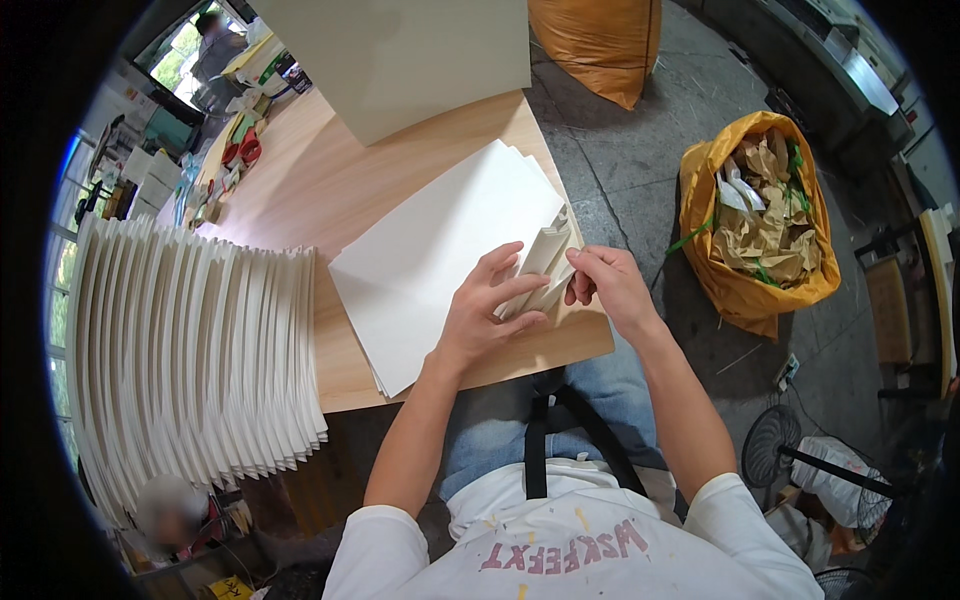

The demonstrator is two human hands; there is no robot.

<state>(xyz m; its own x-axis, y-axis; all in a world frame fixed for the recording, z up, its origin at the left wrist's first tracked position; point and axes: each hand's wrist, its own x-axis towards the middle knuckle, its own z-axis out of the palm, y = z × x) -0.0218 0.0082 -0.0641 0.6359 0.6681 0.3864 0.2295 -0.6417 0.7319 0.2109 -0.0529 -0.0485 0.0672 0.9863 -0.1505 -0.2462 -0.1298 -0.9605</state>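
A stack of large white paper sheets (450, 250) lies slantwise on the wooden table in front of me. At its right end, a flap of folded white paper (550, 255) stands up in several creased layers. My left hand (490, 305) rests over the left side of these folds, its fingers spread and the fingertips touching the paper. My right hand (608, 285) is closed at the right edge of the folds, thumb and fingers pinching the paper there. Its lower fingers are curled under and partly hidden.
A long row of folded white paper pieces (190, 350) stands packed at the left. A large pale board (400, 60) rises at the table's (290, 150) far side. On the floor at right stand an orange sack of crumpled paper (695, 240) and a black fan (772, 445).
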